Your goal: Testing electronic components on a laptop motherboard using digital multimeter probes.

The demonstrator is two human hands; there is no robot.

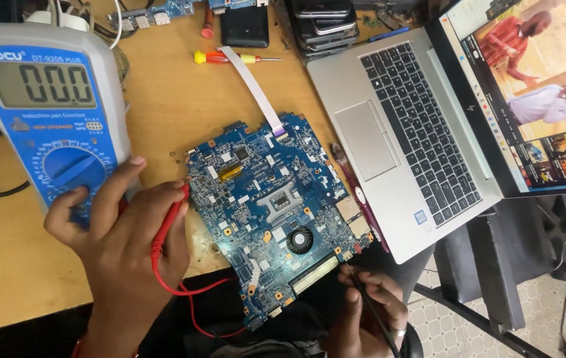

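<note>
A blue laptop motherboard (pixel 276 205) lies on the wooden bench, hanging over its front edge. My left hand (pixel 124 238) holds a red multimeter probe (pixel 167 222) against the board's left edge while its thumb and forefinger rest on the dial of a blue and grey multimeter (pixel 51 113). The probe's red lead (pixel 187 292) loops down toward my lap. My right hand (pixel 369 311), with a ring on one finger, grips a black probe (pixel 362 295) whose tip touches the board's lower right edge. A white ribbon cable (pixel 253 86) runs from the board's top edge.
An open silver laptop (pixel 422 132) with pictures on its screen sits right of the board. A red and yellow screwdriver (pixel 230 58), a black device (pixel 244 26), stacked phones (pixel 326 26) and small circuit boards (pixel 157 14) lie at the back. A black stool (pixel 488 265) stands lower right.
</note>
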